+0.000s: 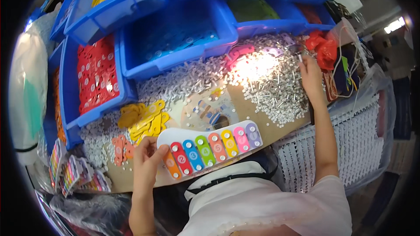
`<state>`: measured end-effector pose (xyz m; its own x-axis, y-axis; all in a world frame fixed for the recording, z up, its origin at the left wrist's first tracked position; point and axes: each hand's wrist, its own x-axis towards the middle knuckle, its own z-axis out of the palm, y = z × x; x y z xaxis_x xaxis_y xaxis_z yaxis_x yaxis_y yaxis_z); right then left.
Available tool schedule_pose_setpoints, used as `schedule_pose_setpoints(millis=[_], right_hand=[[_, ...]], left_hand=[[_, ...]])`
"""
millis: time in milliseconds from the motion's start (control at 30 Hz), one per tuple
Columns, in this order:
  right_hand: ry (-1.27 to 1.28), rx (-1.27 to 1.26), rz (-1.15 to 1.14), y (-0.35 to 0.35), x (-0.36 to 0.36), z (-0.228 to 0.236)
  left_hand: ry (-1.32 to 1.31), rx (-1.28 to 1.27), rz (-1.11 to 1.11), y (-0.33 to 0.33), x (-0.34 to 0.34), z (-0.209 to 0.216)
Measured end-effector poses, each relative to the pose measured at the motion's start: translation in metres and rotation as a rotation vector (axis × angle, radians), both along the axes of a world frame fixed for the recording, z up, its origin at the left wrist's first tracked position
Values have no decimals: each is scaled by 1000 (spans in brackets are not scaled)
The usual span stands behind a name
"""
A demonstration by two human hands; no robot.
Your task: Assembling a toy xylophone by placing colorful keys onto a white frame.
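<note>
A toy xylophone (pixel 210 150) with a white base and several coloured bars lies at the table's near edge, tilted up toward the right. My left hand (pixel 146 157) grips its left end, thumb on top beside the orange bar. White round caps sit at the bars' ends. Over at the right, my right hand (pixel 310 76) is closed around a hammer (pixel 300 56); its dark head and metal neck poke out beyond the fingers, and a black handle end shows below the wrist. The hammer is above the pile of small white and metal pins (pixel 280 94), apart from the xylophone.
Blue bins (pixel 175 61) of coloured bars line the back and left. Loose yellow bars (pixel 151 120) and salmon bars (pixel 122 148) lie left of the xylophone. Finished-looking xylophones (pixel 76 175) stack at far left. A clear-lined crate of white pieces (pixel 332 148) stands at right, near a red bag (pixel 323 50).
</note>
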<state>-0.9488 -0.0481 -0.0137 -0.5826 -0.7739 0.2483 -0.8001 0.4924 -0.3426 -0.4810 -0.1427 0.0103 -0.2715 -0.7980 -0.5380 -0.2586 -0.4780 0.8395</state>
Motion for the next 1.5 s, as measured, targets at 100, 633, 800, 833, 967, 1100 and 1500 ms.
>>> schedule_pose_setpoints(millis=[100, 633, 800, 833, 967, 1100, 1500], right_hand=[[105, -99, 80, 6, 25, 17], [-958, 506, 260, 60, 172, 95], [-581, 385, 496, 61, 184, 79], [-578, 388, 503, 59, 187, 80], [-607, 344, 526, 50, 201, 78], [-637, 412, 527, 41, 211, 85], [-488, 441, 780, 10, 238, 80]], left_hand=[[2, -19, -18, -2, -4, -5], [-230, -970, -483, 34, -11, -22], [-132, -983, -433, 33, -7, -34], [-111, -987, -416, 33, -6, -37], [-67, -957, -362, 34, -8, -38], [-19, -931, -311, 36, -8, -41], [76, -842, -237, 38, -9, -44]])
